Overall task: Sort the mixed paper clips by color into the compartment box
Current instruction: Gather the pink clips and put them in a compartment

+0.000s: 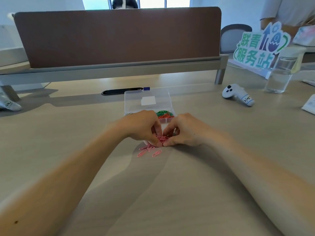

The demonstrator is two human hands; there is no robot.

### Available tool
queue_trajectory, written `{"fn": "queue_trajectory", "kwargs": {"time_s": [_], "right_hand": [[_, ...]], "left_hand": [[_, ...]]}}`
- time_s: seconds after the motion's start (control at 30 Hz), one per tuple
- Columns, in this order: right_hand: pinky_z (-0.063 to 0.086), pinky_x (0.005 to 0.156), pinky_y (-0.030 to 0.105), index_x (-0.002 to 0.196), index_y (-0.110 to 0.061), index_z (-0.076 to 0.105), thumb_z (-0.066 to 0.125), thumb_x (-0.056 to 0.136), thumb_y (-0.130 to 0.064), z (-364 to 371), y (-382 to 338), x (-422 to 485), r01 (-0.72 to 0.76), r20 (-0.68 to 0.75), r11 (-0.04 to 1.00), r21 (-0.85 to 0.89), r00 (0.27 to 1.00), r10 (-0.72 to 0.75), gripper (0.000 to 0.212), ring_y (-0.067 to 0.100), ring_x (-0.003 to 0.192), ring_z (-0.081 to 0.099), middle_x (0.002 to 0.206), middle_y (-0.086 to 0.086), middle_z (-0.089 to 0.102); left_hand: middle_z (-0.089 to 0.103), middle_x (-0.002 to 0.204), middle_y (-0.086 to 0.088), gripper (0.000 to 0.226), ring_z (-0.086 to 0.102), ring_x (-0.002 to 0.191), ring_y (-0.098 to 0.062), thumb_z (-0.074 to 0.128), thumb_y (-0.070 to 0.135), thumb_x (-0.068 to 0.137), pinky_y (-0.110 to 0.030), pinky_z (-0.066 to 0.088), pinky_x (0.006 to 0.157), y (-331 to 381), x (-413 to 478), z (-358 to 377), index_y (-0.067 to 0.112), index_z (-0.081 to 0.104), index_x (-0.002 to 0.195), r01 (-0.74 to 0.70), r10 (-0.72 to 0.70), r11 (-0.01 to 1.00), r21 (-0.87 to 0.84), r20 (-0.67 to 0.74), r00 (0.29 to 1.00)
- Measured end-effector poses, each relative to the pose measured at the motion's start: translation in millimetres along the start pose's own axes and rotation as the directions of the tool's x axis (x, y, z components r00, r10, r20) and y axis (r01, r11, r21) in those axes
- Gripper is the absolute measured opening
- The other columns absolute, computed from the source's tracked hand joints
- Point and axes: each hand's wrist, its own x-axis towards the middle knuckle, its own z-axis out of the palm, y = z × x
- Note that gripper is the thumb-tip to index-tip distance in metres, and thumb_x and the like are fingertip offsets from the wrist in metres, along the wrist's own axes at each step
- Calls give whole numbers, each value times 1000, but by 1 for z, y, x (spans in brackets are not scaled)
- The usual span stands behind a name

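We saw pink paper clips [156, 153] between our left hand [141, 126] and right hand [182, 132]. Beyond both hands lay green clips [162, 112] and orange-red clips [166, 116] in the clear box [136, 99] (white patch on its lid). The table [153, 193] beneath was pale beige.

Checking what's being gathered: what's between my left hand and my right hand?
A small bunch of pink paper clips, pinched from both sides by the left hand and the right hand, as the head view shows.

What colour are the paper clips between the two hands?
Pink. The head view shows the paper clips clearly, pinched between the left hand and right hand.
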Motion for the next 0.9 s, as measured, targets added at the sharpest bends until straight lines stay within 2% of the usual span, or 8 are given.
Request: {"fn": "queue_trajectory", "kwargs": {"time_s": [0.07,0.23,0.33,0.43,0.6,0.7,0.8,0.9], "right_hand": [[40,60,8,101,-24,77,81,76,-34,0,1,0,7,-13,1000,24,1000,-6,26,-6,66,57,85,-10,71],[43,61,9,94,-22,79,81,78,-25,-2,4,-1,7,-50,992,123,999,-1,17,-2,69,62,64,-25,63],[43,59,9,91,-19,80,82,76,-20,-3,5,0,23,-91,979,204,996,-5,15,1,61,62,65,-17,68],[52,61,18,88,-16,80,82,74,-14,-9,6,2,1,-118,954,301,992,36,14,4,58,64,64,-13,70],[57,65,23,92,-11,79,81,76,-13,-32,10,16,-36,-103,958,285,992,68,16,11,60,66,72,4,74],[56,65,21,93,-10,78,80,77,-10,-46,14,29,-57,-87,961,271,993,84,16,10,62,68,73,2,73],[57,66,21,95,-9,78,79,78,-11,-49,19,39,-76,-81,962,264,992,101,16,12,65,69,77,3,74],[57,66,21,94,-10,78,79,78,-13,-41,27,40,-106,-61,953,282,990,128,16,11,64,69,76,3,74]], "left_hand": [[71,69,12,19,68,65,-2,82,32,72,-17,46,61,2,3,-1,22,75,86,-8,9,1000,-25,18,1000],[73,70,8,14,69,63,-3,82,23,73,-16,50,63,6,3,-5,19,76,85,-45,45,995,-88,-8,999],[72,71,9,18,66,63,-4,83,25,71,-24,55,69,5,1,-9,20,77,87,-53,45,994,-94,-79,996],[72,71,10,21,65,63,-6,84,25,70,-27,56,72,4,1,-14,19,77,88,-60,41,991,-121,-156,987],[73,72,7,18,66,67,-11,83,24,70,-31,56,73,6,15,-25,19,78,86,-59,26,988,-141,-226,974],[73,75,3,17,68,71,-17,82,21,72,-38,58,76,4,24,-31,16,78,87,-70,15,980,-189,-277,961],[73,78,2,19,68,72,-18,81,22,73,-37,59,75,2,33,-29,14,78,90,-63,-5,978,-197,-327,945],[72,76,4,20,66,70,-14,81,22,74,-31,58,72,0,40,-20,15,77,91,-54,3,986,-157,-313,950]]}}
